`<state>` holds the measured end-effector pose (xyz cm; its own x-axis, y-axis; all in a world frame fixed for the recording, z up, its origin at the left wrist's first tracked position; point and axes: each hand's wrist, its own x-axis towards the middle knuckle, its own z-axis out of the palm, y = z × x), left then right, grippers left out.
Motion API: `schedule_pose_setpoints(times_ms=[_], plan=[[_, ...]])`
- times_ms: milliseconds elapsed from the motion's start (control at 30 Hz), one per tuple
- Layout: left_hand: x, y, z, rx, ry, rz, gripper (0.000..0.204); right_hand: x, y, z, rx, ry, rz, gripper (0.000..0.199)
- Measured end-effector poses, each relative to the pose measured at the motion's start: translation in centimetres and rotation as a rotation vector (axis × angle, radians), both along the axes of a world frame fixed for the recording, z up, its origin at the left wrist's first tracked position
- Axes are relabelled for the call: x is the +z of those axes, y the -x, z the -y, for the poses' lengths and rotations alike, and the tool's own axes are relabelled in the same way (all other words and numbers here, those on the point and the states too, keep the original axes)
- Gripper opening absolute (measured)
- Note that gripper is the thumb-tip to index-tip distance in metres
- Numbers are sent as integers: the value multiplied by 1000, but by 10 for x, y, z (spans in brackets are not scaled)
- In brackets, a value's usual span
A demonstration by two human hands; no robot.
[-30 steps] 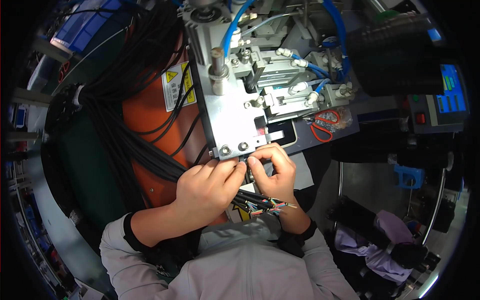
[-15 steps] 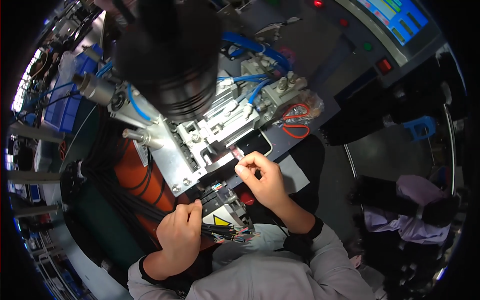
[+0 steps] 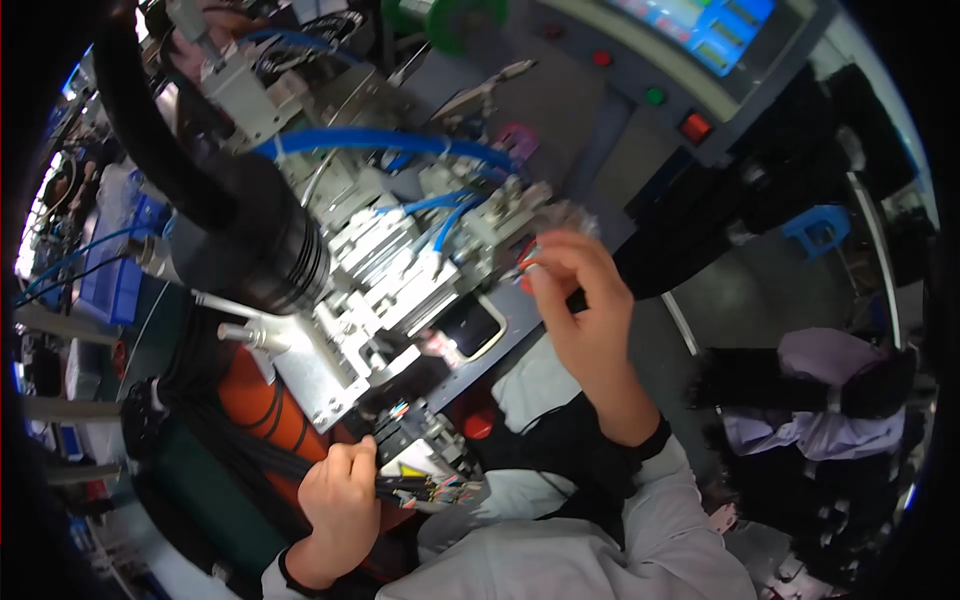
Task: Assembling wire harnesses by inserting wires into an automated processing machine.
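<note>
My left hand (image 3: 342,505) is closed around a black cable (image 3: 285,458) in a bundle, its fingertips at the edge of a small metal fixture (image 3: 400,432). Past that hand, the stripped cable ends (image 3: 440,490) fan out in thin coloured wires. My right hand (image 3: 592,315) is raised at the machine's right side, thumb and forefinger pinched together. Orange-red scissors (image 3: 525,278) show partly behind those fingertips; whether the pinch grips them or some other small thing is hidden.
The metal press machine (image 3: 400,290) with blue air hoses (image 3: 400,140) stands ahead, a black round lamp-like head (image 3: 255,240) over its left. A control panel with a screen (image 3: 715,35) is at the far right. A red button (image 3: 478,425) sits beside the fixture.
My right hand has moved away from the machine's front opening, up and right to the scissors. The view has shifted. My left hand stays at the cables and fixture.
</note>
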<state>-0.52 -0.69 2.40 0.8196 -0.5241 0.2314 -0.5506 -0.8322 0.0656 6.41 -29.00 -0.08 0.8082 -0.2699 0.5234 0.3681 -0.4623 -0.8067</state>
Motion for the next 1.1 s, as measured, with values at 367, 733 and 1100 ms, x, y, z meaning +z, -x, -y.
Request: schedule_pose_setpoints(times_ms=[367,733,1100], plan=[[-11,8,-10,29,76,-4,23,116,-71,25,-491,573,145,47],[-13,6,-11,18,81,27,21,118,-108,51,-601,710,61,48],[-8,7,-11,3,74,45,20,116,-131,50,-569,774,-9,45]])
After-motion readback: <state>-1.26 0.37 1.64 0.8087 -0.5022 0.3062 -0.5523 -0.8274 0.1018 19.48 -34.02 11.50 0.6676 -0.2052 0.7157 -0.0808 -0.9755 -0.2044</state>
